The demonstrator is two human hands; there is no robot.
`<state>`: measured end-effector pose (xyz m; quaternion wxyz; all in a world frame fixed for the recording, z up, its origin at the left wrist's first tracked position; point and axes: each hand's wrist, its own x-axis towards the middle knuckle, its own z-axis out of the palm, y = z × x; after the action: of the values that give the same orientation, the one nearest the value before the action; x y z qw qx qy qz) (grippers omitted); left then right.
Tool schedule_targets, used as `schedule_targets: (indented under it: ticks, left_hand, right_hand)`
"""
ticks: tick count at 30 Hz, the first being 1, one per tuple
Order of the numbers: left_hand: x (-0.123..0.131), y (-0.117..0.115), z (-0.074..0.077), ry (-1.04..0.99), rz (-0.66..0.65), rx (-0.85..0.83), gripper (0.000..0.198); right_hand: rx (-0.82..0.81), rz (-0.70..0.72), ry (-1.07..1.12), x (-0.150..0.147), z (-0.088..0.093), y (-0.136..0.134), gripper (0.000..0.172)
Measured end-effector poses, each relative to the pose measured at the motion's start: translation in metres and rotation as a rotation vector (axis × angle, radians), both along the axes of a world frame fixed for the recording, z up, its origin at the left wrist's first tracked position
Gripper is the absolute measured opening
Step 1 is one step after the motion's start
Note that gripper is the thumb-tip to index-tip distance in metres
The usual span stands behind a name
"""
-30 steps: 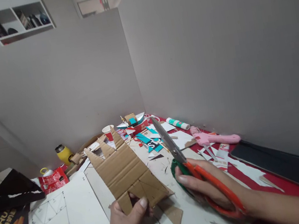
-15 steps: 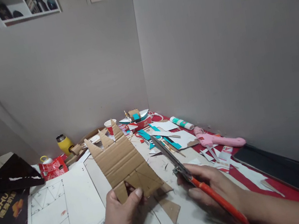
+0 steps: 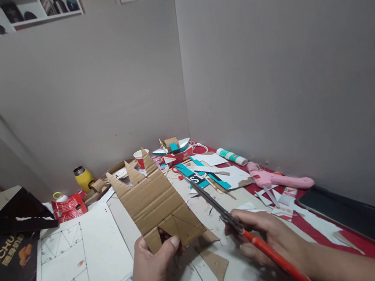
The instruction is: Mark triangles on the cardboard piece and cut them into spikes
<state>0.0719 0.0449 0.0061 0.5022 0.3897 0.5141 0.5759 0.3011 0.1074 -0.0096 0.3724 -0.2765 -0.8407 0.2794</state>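
Note:
A piece of brown corrugated cardboard [image 3: 153, 194] is held up in the middle, with pointed teeth along its far edge, a notch at the near edge and drawn pencil lines beside it. My left hand [image 3: 158, 265] pinches its near edge, thumb on top. In my right hand [image 3: 268, 237] are scissors [image 3: 235, 223] with orange handles, their blades pointing up and left, close together and apart from the cardboard. Triangular cardboard scraps [image 3: 215, 263] lie on the table below. At the left rests a white sheet [image 3: 68, 275] with drawn zigzag lines.
A pink glue gun [image 3: 280, 180], a glue stick [image 3: 232, 156] and a black flat device [image 3: 359, 222] lie at the right. Farther back stand a yellow bottle [image 3: 84, 178], a paper cup [image 3: 139, 158] and a small boat model [image 3: 172, 147]. A black box [image 3: 9, 276] is at the left.
The view has shifted slightly, so the background sits a little farther right. Both hands keep their holds on the cardboard and the scissors.

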Motion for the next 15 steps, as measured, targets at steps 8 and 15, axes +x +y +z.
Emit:
schedule_targets:
  ticks: [8, 15]
  left_hand:
    - [-0.014, 0.005, 0.013, -0.043, 0.064, 0.086, 0.016]
    - [-0.024, 0.002, 0.042, -0.198, 0.151, 0.215, 0.025]
  right_hand:
    - [-0.034, -0.048, -0.024, 0.0, -0.002, 0.003, 0.026]
    - [-0.171, 0.001, -0.057, 0.005, -0.01, 0.001, 0.032]
